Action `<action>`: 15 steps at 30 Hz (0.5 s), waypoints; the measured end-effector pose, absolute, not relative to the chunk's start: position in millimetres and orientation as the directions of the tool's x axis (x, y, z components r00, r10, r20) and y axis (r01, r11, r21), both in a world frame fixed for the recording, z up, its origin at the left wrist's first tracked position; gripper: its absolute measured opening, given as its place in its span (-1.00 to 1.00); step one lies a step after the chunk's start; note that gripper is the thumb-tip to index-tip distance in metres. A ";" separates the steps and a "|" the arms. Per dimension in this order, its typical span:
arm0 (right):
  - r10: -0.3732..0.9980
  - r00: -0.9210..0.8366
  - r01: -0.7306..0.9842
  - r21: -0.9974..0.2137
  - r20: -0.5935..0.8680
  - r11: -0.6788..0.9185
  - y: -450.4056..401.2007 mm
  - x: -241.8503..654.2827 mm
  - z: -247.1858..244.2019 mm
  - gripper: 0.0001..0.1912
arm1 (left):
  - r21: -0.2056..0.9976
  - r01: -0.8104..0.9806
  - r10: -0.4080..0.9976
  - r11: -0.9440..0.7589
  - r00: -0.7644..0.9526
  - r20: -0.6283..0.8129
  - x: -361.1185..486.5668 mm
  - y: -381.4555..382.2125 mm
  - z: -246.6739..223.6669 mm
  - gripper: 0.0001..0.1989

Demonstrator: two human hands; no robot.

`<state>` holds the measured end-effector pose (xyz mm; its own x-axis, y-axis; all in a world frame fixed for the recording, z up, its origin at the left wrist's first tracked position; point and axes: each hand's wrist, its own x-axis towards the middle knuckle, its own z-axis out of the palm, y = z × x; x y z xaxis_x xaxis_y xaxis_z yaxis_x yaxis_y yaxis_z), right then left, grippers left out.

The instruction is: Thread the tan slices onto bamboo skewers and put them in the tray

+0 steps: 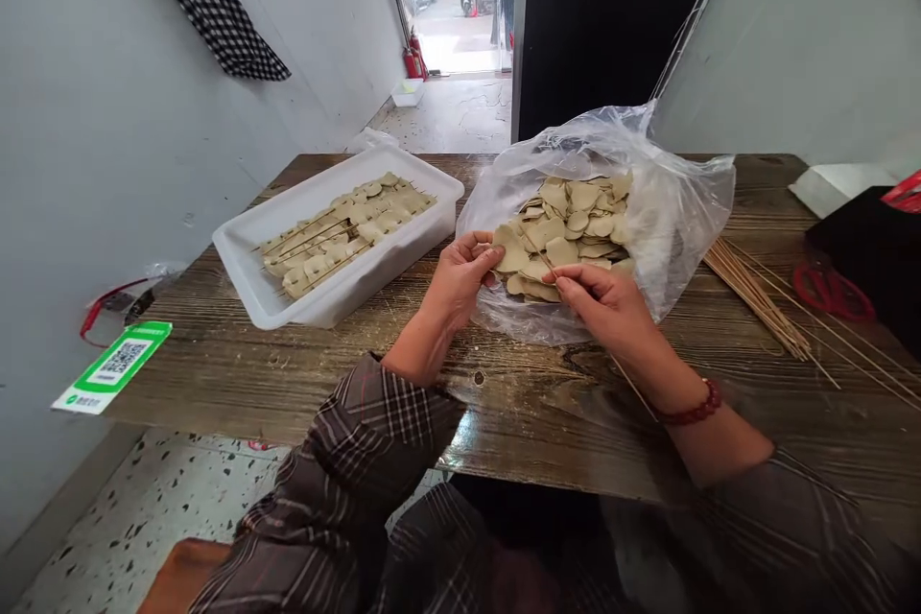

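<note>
The brown wooden table (pixel 496 432) holds a clear plastic bag (pixel 669 216) of thin beige slices (pixel 577 223), a white rectangular plastic tub (pixel 392 276) at its 9 o'clock. At the bag's 8 o'clock, the left hand (pixel 460 276) pinches 1 slice (pixel 509 251); the right hand (pixel 610 312), 1 slender wooden skewer (pixel 538 253).

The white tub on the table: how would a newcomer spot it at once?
Start with the dark wooden table. On its left part, beside the clear plastic bag, sits the white tub. Unlike the crumpled bag of loose slices, it has stiff walls and holds slices threaded on sticks.
</note>
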<state>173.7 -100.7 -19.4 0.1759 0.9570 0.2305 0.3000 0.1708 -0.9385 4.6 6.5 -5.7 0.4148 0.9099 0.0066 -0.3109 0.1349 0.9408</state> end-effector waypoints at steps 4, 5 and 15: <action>0.959 0.124 0.410 -0.893 0.255 0.185 -104.7 170.5 -14.1 -0.66 | 0.946 -0.292 0.924 0.139 0.382 -0.017 2.6 8.3 -5.9 -0.73; 0.959 0.104 0.441 -0.877 0.264 0.194 -105.1 170.4 -13.8 -0.66 | 0.947 -0.289 0.926 0.138 0.377 -0.020 2.3 8.3 -5.6 -0.74; 0.961 0.053 0.503 -0.839 0.271 0.209 -102.9 172.2 -19.1 -0.65 | 0.950 -0.304 0.920 0.069 0.388 0.057 -0.8 9.1 0.6 -0.59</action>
<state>172.2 -102.9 -19.1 0.0530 0.9610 0.2714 0.5028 0.2091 -0.8388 -0.8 9.1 0.6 0.3884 0.9197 0.0572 -0.3043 0.0694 0.9501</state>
